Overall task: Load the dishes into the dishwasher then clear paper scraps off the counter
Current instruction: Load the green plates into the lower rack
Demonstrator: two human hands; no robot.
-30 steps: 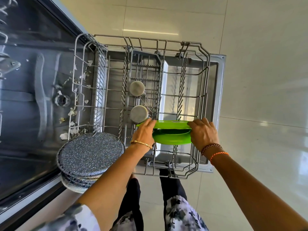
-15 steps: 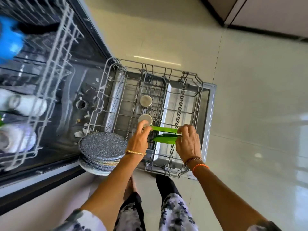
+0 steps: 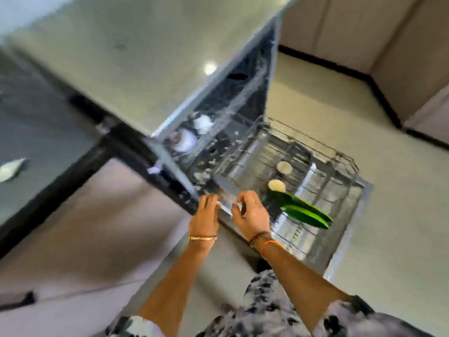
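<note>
1. The left hand (image 3: 206, 214) and right hand (image 3: 251, 212) reach side by side over the near left corner of the wire lower rack (image 3: 340, 190), fingers loosely spread; blur hides any grip.
2. Two glossy green plates (image 3: 306, 212) stand on edge in the rack, right of the hands.
3. Two round metal cups (image 3: 279, 177) sit farther in.
4. A pale paper scrap (image 3: 11, 169) lies on the grey counter (image 3: 36, 122), far left.

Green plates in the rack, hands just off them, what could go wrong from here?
1. The green plates lean in the lower rack; they may tip when it slides.
2. The rack juts over the floor beside the person's legs, a trip hazard.
3. Both the left hand and right hand hover by the rack's edge; wires could catch fingers.
</note>
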